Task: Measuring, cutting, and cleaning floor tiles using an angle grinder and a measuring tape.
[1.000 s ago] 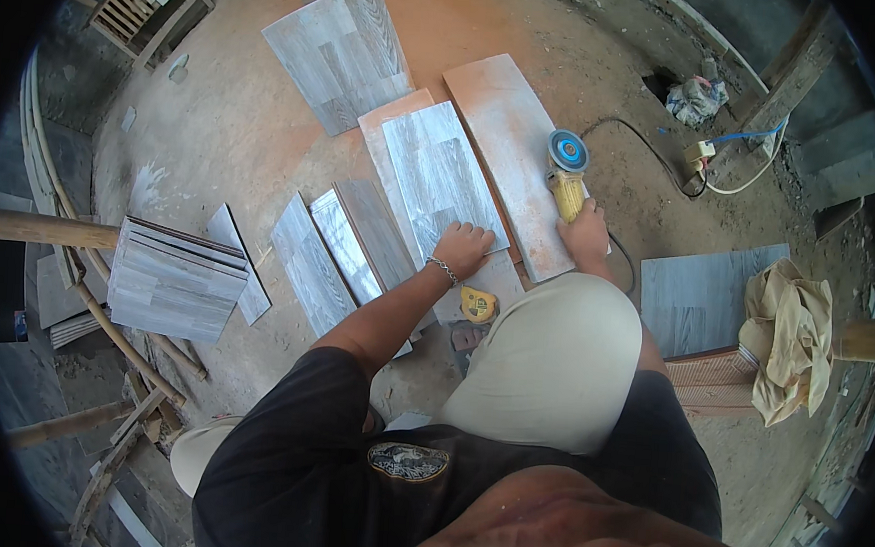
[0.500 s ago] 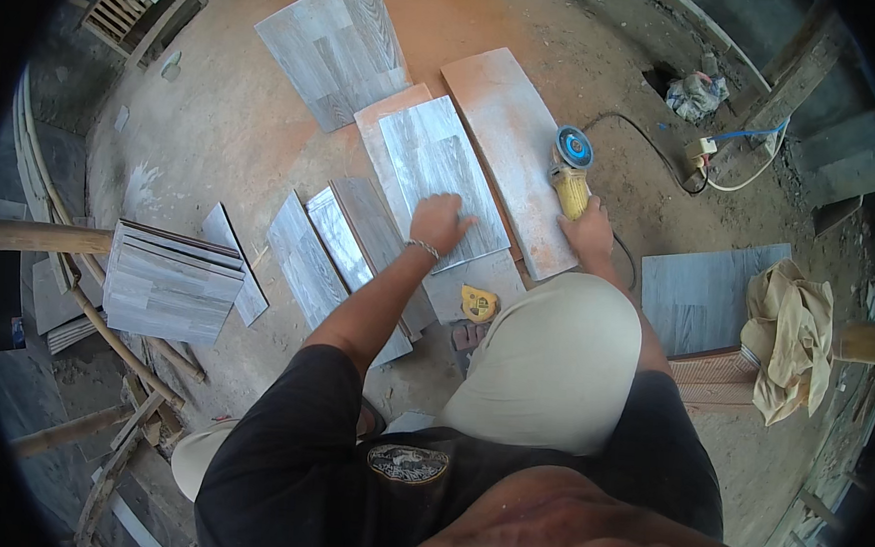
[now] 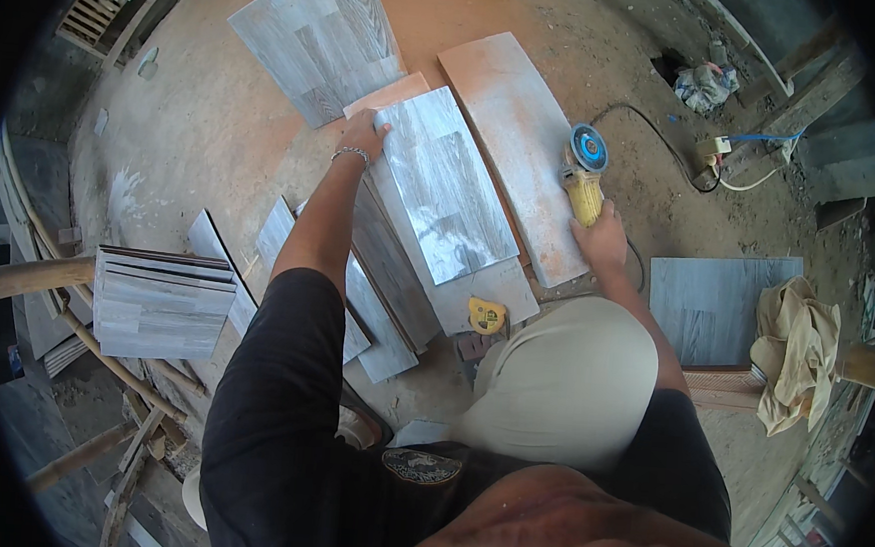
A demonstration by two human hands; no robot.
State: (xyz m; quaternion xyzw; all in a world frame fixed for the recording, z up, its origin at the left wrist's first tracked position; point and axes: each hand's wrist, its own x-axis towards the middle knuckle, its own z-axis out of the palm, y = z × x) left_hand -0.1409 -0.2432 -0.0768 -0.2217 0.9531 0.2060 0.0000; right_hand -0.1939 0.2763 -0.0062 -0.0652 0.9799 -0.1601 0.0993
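Note:
A grey wood-look tile (image 3: 453,189) lies at a slant in front of me, on top of other flat pieces. My left hand (image 3: 364,135) is closed on its far left edge, the thumb over the top face. In my right hand (image 3: 601,239) is a yellow angle grinder (image 3: 585,194), held by the rear of its body. Its blue disc (image 3: 587,147) points away from me, beside a long dust-covered slab (image 3: 520,148). A yellow tape measure (image 3: 486,316) rests on the piece below the tile, close to my knee.
More wood-look tiles (image 3: 316,40) lie at the far side, with a stack (image 3: 162,307) on the left. Another tile (image 3: 721,311) lies at right beside a crumpled tan cloth (image 3: 796,346). The grinder's black cord (image 3: 647,119) runs to a white socket (image 3: 713,148).
My left hand has moved from the middle of the tile out to its far left edge and gripped it. The right hand still holds the grinder; the view has shifted slightly.

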